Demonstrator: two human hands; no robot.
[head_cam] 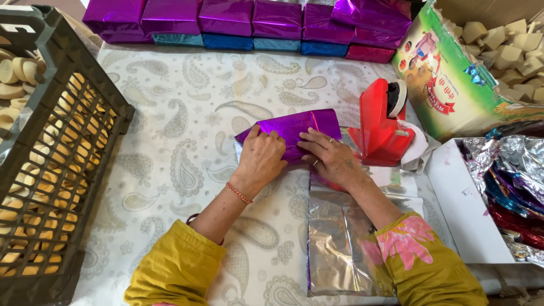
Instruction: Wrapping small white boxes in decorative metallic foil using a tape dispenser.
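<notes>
— Start with the big items. What is on the table?

— Item one: the paisley cloth (170,141), covering the whole work surface so the foil slides without snagging. Item two: a dark plastic crate (62,147) at my left edge, full of pale round pieces, set where my left arm can get to it. Item three: a printed cardboard box (453,90) at far right holding pale blocks.

— And along the back?

— Item four: a row of wrapped parcels (249,22), purple foil over blue and one red, stacked away from me so they stay out of the folding area. Item five: a white tray (462,209) of loose foil sheets at my right.

— Smaller things?

— Item six: silver-faced foil sheets (340,243), laid shiny side up under my right forearm. Item seven: a red tape dispenser (379,127), just beside my right hand (close enough to pull from, I judge).

— And what you are holding?

— Item eight: the purple foil parcel (294,133), centre of the cloth. My left hand (260,158) lies flat on its near-left part, fingers spread, pinning it. My right hand (328,156) presses the fold down with flat fingertips; neither hand is clenched.
</notes>
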